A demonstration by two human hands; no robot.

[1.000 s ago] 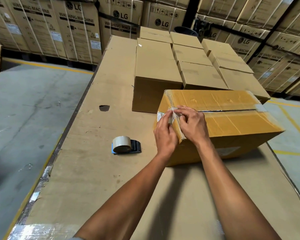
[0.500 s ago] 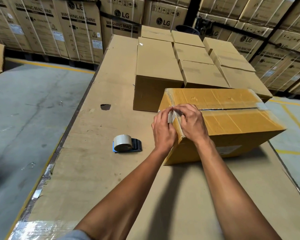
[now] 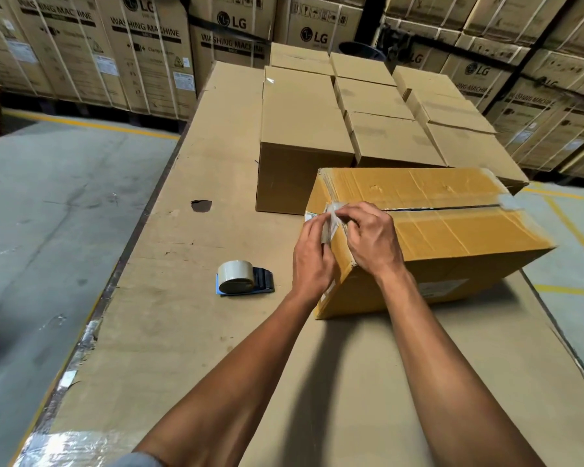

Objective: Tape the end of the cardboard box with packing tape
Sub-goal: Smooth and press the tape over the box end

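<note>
A tape-covered cardboard box (image 3: 452,237) lies on the cardboard-topped table, its near-left end facing me. Both hands work at that end's top edge. My left hand (image 3: 312,261) and my right hand (image 3: 373,244) pinch a crumpled strip of clear tape (image 3: 332,219) that hangs over the edge where the top seam ends. The tape dispenser (image 3: 241,278), blue with a roll of clear tape, rests on the table to the left of my left hand, untouched.
Several plain brown boxes (image 3: 304,129) stand packed together behind the taped box. A hole (image 3: 201,205) marks the table top (image 3: 169,332). The table's left edge drops to concrete floor. Stacked washing-machine cartons (image 3: 142,48) line the back.
Both hands stay at the box's end edge; the fingers have shifted slightly, lifting and bunching the loose tape strip. The dispenser has not moved.
</note>
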